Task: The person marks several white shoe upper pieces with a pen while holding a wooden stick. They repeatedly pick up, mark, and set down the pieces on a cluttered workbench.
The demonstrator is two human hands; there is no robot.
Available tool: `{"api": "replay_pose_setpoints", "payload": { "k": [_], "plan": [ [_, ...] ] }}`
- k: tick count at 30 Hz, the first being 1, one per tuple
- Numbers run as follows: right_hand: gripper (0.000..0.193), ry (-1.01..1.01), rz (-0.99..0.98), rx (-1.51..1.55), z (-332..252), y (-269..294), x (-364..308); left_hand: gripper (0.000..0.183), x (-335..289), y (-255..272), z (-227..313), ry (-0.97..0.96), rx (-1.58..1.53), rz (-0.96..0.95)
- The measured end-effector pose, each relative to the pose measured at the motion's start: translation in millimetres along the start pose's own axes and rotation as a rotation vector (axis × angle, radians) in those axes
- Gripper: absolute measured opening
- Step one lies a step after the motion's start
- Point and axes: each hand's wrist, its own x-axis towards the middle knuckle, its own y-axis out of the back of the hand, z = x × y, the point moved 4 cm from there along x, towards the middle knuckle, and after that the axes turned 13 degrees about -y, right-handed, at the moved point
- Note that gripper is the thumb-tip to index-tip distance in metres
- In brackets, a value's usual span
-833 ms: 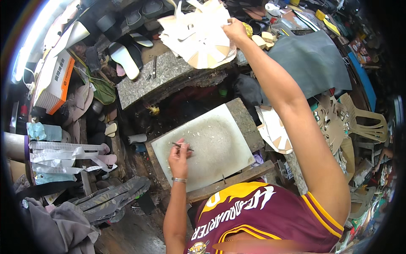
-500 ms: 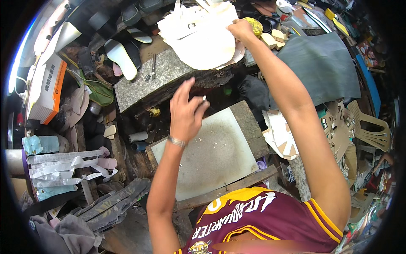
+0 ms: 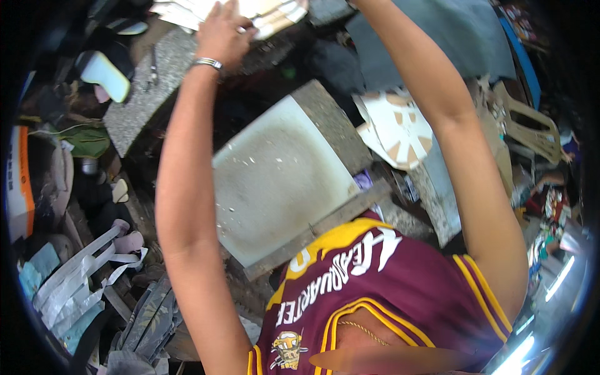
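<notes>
At the top edge, my left hand (image 3: 224, 36) reaches onto a pile of white sheets (image 3: 275, 14), with a metal band on its wrist. Its fingers are stretched out and lie against the pile; whether anything small sits between them I cannot see. The pile rests on a speckled stone slab (image 3: 159, 65) and is cut off by the top of the picture. My right arm stretches up to the top edge, where the hand is out of the picture. Below the pile, closer to me, lies a pale square board (image 3: 281, 175) with small white scraps on it.
A dark grey sheet (image 3: 431, 37) spreads at the far right, above white cut pieces (image 3: 397, 128) and a beige plastic chair (image 3: 528, 122). To the left are a pale insole (image 3: 103, 75), an orange-and-white box (image 3: 22, 181) and white strips (image 3: 81, 275). A dark gap separates slab and board.
My left hand has moved forward from above the board onto the pile. The view has shifted, so the pile sits higher and my right hand has left the picture.
</notes>
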Motion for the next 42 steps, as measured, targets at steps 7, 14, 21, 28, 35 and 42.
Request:
{"api": "replay_pose_setpoints", "payload": {
  "k": [7, 14, 21, 28, 35, 42],
  "plan": [
    [0.038, -0.184, -0.833, 0.282, 77.7, 126.1, -215.1, 0.022, -18.4, 22.8, 13.7, 0.076, -0.389, 0.063],
    [0.096, -0.464, -0.550, -0.504, 189.5, 172.6, -365.6, 0.029, -36.3, 46.1, 29.3, -0.109, -0.174, 0.153],
    [0.115, -0.271, -0.497, -0.788, 207.6, 153.5, -415.0, 0.023, -104.1, 77.1, 88.8, 0.087, -0.322, 0.157],
    [0.042, -0.455, -0.461, -0.481, 234.0, 175.6, -387.2, 0.019, -187.2, 92.9, 129.6, 0.358, -0.539, 0.075],
    [0.050, -0.496, -0.330, -0.358, 246.9, 189.6, -400.7, 0.021, -223.8, 77.5, 147.5, 0.442, -0.716, 0.135],
    [0.101, -0.227, -0.491, -0.667, 196.6, 182.9, -434.4, 0.015, -233.4, 74.7, 184.7, 0.433, -0.832, 0.194]
  ]
}}
